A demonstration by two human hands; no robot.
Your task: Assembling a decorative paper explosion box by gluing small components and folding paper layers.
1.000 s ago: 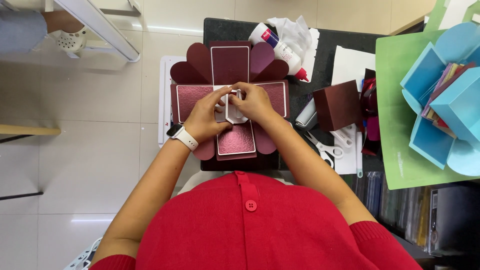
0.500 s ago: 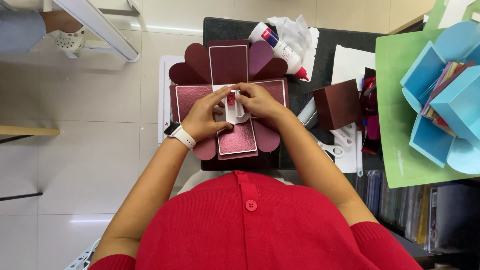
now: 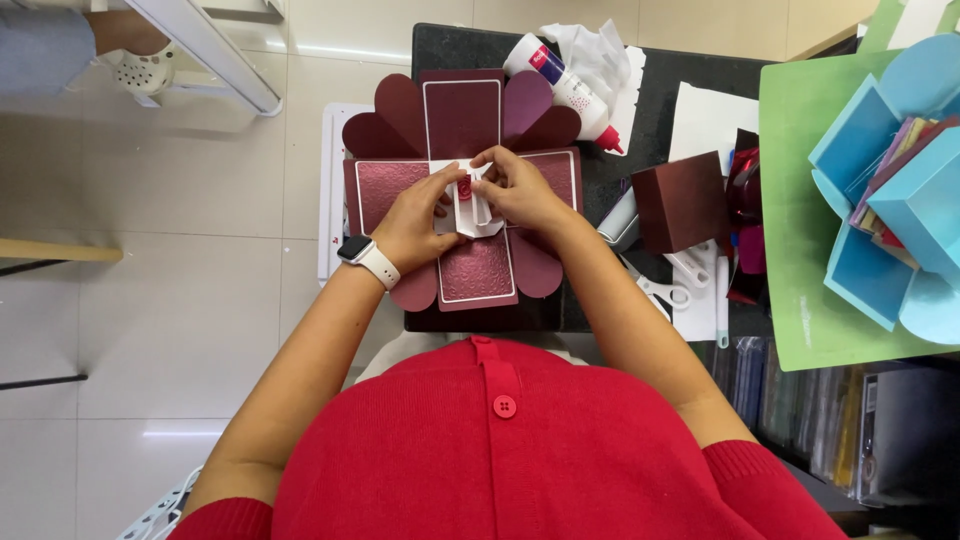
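Observation:
An unfolded maroon paper box (image 3: 462, 115) with heart-shaped flaps lies flat on the black table (image 3: 440, 50). At its centre stands a small white paper piece (image 3: 473, 210) with a tiny red rose on it. My left hand (image 3: 415, 222), with a white watch on the wrist, pinches the white piece from the left. My right hand (image 3: 515, 185) grips it from the right and above. Both hands meet over the middle of the box.
A white glue bottle (image 3: 565, 88) with a red tip lies at the back beside crumpled tissue (image 3: 600, 50). A maroon box lid (image 3: 680, 200), white scissors (image 3: 665, 290) and paper scraps sit to the right. Further right, a blue paper box (image 3: 890, 190) rests on green card (image 3: 795, 200).
My fingers have shifted slightly on the white piece, and it now stands more upright between them. The hands stay over the box centre.

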